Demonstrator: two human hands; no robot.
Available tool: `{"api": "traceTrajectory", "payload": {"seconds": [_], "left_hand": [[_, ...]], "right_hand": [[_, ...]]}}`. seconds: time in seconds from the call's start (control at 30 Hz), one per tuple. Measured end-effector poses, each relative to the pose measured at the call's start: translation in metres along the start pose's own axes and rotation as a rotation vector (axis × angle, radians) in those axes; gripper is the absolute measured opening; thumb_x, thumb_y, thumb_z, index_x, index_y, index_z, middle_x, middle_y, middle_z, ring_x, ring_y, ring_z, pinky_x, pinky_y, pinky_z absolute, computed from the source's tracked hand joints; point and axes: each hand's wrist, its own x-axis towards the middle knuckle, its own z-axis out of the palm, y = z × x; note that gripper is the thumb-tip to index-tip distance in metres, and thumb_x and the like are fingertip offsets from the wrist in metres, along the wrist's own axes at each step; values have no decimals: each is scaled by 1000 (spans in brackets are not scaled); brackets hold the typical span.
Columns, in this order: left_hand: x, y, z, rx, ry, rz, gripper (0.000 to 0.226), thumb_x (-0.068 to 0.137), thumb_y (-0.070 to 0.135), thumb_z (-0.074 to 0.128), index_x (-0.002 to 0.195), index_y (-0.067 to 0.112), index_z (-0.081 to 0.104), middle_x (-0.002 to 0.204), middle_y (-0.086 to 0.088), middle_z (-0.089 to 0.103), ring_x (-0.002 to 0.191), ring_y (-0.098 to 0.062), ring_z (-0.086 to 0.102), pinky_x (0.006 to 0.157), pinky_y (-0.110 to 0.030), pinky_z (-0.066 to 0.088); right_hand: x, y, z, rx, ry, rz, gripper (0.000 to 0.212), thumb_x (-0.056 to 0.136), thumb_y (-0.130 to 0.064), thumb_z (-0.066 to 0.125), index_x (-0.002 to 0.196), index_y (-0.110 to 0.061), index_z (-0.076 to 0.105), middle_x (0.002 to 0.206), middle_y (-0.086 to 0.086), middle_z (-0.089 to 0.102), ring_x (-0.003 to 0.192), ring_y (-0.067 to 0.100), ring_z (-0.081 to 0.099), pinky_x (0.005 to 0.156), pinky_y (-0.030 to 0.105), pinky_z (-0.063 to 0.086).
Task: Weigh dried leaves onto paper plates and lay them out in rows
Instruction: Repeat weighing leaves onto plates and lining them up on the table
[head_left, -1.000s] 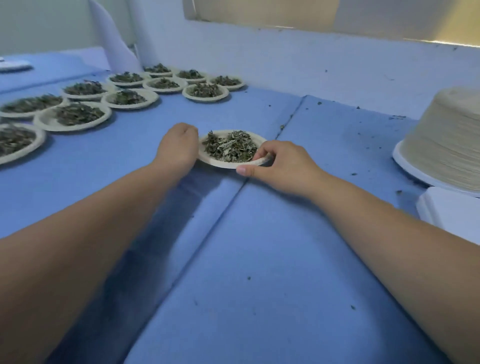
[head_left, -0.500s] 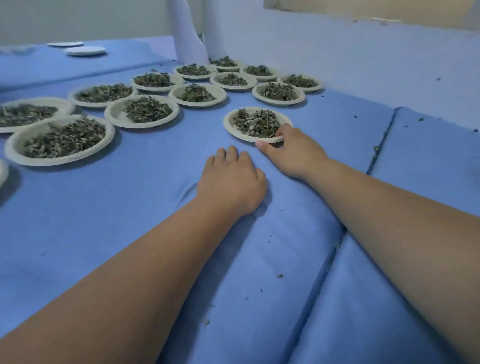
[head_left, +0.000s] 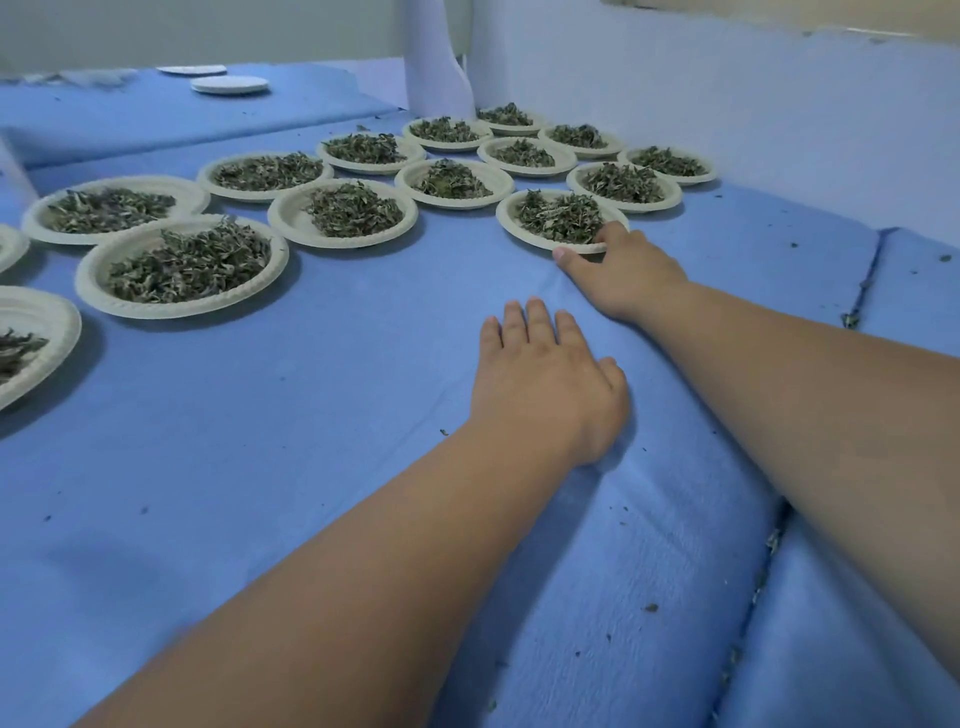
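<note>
Gripping the near rim of the paper plate (head_left: 508, 222), the right hand (head_left: 626, 275) curls thumb and fingers round its edge; the plate, heaped with dried leaves (head_left: 558, 217), sits on the blue cloth (head_left: 311, 415) at the near end of the right-hand row of filled plates (head_left: 574, 183). The left hand (head_left: 545, 387) lies flat on the cloth, fingers straight, holding nothing.
</note>
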Motion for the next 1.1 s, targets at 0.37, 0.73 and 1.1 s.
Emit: {"api": "traceTrajectory", "payload": {"seconds": [0.37, 0.73, 1.1], "left_hand": [[0, 6, 1, 5, -51, 65, 75, 105, 55, 14, 164, 11, 0, 172, -8, -8, 158, -29, -12, 126, -52, -6], [-40, 19, 0, 28, -68, 162, 72, 106, 52, 17, 165, 12, 5, 173, -7, 0, 159, -24, -1, 128, -41, 1], [-111, 129, -10, -171, -6, 324, 63, 107, 29, 24, 163, 5, 8, 172, -14, 4, 159, -25, 2, 129, -41, 5]], "right_hand": [[-20, 7, -3, 25, 4, 13, 95, 85, -78, 40, 157, -21, 16, 159, 16, 31, 145, 35, 33, 116, 52, 29], [-123, 51, -40, -168, -242, -135, 66, 106, -54, 24, 162, -19, 15, 169, 10, 6, 156, 26, 6, 125, 47, 10], [-264, 99, -132, 28, -30, -129, 49, 107, -37, 38, 147, -10, 45, 153, 12, 45, 140, 32, 42, 113, 40, 34]]}}
